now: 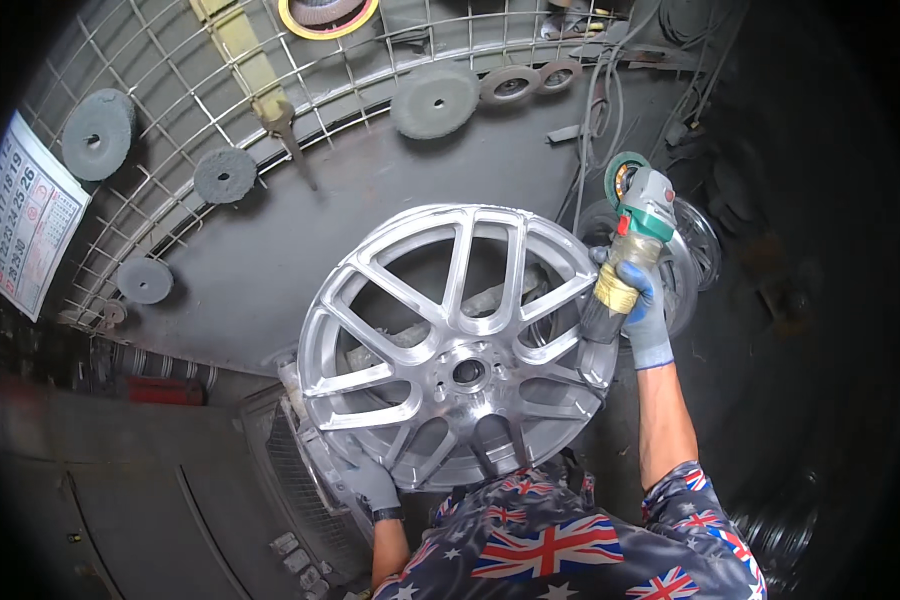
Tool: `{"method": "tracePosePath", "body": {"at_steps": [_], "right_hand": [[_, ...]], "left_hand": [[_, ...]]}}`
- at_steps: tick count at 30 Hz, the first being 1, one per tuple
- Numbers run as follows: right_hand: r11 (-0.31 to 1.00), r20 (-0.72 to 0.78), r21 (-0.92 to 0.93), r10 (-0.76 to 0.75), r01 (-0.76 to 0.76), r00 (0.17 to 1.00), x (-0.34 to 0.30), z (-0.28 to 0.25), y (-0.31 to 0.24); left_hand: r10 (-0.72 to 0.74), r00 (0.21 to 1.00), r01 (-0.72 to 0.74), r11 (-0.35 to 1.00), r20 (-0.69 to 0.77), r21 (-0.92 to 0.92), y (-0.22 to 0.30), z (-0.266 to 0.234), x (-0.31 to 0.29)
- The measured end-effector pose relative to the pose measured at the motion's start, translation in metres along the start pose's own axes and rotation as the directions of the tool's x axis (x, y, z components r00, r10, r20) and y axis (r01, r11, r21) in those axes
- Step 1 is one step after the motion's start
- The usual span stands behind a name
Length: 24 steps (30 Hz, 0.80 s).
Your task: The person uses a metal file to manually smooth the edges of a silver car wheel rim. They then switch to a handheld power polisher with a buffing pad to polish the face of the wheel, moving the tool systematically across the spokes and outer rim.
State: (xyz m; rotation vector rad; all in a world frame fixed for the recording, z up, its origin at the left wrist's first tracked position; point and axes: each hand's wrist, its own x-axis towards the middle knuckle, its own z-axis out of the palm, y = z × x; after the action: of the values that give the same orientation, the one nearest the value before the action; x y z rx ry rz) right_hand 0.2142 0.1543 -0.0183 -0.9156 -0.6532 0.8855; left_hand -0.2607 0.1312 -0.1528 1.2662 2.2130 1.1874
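Note:
A bare silver alloy wheel (pixel 467 340) with paired spokes and a centre hole stands in front of my body, its face up toward me. My right hand (pixel 641 300), in a grey and blue glove, is wrapped round the taped body of an angle grinder (pixel 649 205). The grinder is raised at the wheel's right side, its green-edged disc (pixel 625 178) pointing away from me and clear of the wheel. At the lower left, my left hand (pixel 372 484) in a grey glove holds the wheel's rim; its fingertips are hard to make out.
Abrasive discs (pixel 435 101) hang on a wire grid (pixel 320 70) beyond the wheel, near a yellow-rimmed disc (pixel 328 14). Cables (pixel 610 100) dangle at the upper right. Another wheel (pixel 682 270) lies behind the grinder. A calendar (pixel 30 220) hangs at the far left.

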Motion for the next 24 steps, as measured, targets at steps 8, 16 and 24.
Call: {"method": "tracePosePath", "body": {"at_steps": [8, 16, 24], "right_hand": [[0.998, -0.157, 0.014, -0.061, 0.064, 0.986, -0.104, 0.024, -0.017], [1.0, -0.208, -0.006, -0.019, 0.018, 0.978, -0.193, 0.018, -0.018], [0.983, -0.086, 0.123, -0.127, 0.137, 0.988, -0.213, 0.02, -0.055]], "left_hand": [[0.346, 0.935, -0.345, 0.938, -0.081, 0.025, 0.074, -0.034, 0.014], [0.684, 0.405, -0.31, 0.727, 0.607, -0.612, 0.199, -0.012, -0.029], [0.684, -0.169, -0.065, 0.711, 0.71, -0.7, 0.222, 0.006, -0.179]]}}
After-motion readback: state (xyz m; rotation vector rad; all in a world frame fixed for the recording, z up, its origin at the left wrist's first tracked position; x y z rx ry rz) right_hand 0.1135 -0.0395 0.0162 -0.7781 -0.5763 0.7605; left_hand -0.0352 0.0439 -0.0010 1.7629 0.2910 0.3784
